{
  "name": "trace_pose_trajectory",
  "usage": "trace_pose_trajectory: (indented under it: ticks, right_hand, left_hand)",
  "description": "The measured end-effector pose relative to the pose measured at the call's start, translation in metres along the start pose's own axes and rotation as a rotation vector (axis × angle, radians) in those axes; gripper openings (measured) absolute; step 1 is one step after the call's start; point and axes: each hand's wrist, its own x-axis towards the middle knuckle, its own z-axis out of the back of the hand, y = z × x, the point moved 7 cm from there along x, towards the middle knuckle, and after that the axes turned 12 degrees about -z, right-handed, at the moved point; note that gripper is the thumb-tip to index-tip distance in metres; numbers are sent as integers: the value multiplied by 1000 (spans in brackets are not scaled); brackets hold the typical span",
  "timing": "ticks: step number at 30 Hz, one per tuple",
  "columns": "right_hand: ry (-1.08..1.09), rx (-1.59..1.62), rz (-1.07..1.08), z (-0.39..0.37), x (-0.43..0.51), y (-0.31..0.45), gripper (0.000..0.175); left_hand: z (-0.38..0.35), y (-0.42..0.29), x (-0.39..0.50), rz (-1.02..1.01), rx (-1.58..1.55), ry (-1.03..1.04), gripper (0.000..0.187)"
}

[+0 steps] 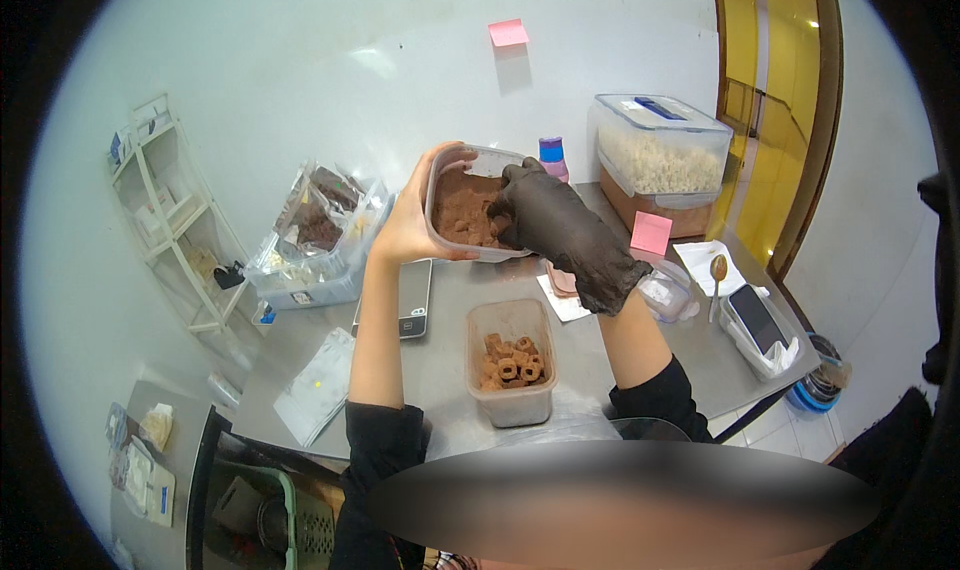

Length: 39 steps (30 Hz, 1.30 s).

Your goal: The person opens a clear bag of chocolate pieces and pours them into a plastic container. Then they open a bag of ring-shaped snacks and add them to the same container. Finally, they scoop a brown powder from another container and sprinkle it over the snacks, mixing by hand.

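Observation:
My bare left hand (411,214) grips the side of a clear plastic container (491,161) and holds it tilted above the table. Fine brown powder (463,199), like cocoa, fills much of it. Over its right side reaches my right hand (551,214) in a black glove, fingers down in the powder; whether they pinch anything is hidden. Below, on the table, stands a second plastic container (517,412), its walls dusted brown. In its bottom lie several small powder-coated pieces (514,364), a few of them ring-shaped with a hole.
A steel table (442,360) carries a kitchen scale (415,300), silver pouches (319,390) and a bin (311,292) of bags at left. Rightward are a lidded box (664,150) of white pieces, a spoon (718,270) on paper and a phone (757,319) on a tub.

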Motion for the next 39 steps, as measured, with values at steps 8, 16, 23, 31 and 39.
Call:
trace_pose_trajectory:
  ticks: [8,16,23,31,39]
  right_hand:
    - [-37,270,-204,35,-12,-8,34]
    - [-189,33,-46,43,-12,-2,28]
    - [-52,37,-137,21,-9,-17,25]
    - [33,87,-154,19,-20,-5,21]
    - [131,188,-109,16,-24,5,21]
  left_hand:
    - [5,-16,3,6,-44,3,123]
    - [1,-20,4,17,-82,15,124]
    - [2,-20,3,28,-27,28,123]
    - [0,-25,4,32,-12,62,121]
    - [0,-33,4,30,-4,109,121]
